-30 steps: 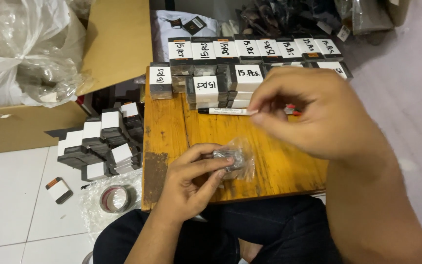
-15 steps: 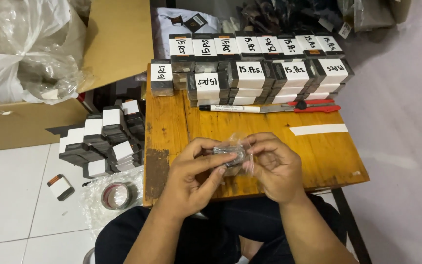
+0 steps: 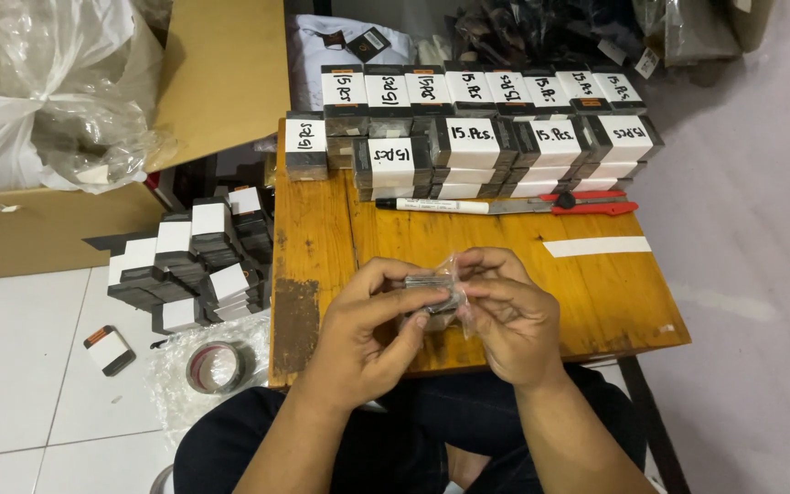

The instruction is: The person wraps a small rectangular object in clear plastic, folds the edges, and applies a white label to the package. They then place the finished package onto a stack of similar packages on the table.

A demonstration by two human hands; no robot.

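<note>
Pinching a small clear plastic packet (image 3: 433,295), left hand (image 3: 372,320) and right hand (image 3: 509,311) grip it closed.

Marker (image 3: 432,206) and cutter (image 3: 587,207) lie on the table (image 3: 322,238), before stacked boxes (image 3: 477,137); tape roll (image 3: 215,367) left, on floor.

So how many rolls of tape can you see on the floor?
1. A single roll of tape lies flat on crinkled clear plastic wrap on the white floor tiles, left of the wooden table. More may be hidden under the table or the plastic.

Bare table (image 3: 523,265) before hands; labelled bundles (image 3: 468,146), marker (image 3: 432,206) block far edge.
</note>
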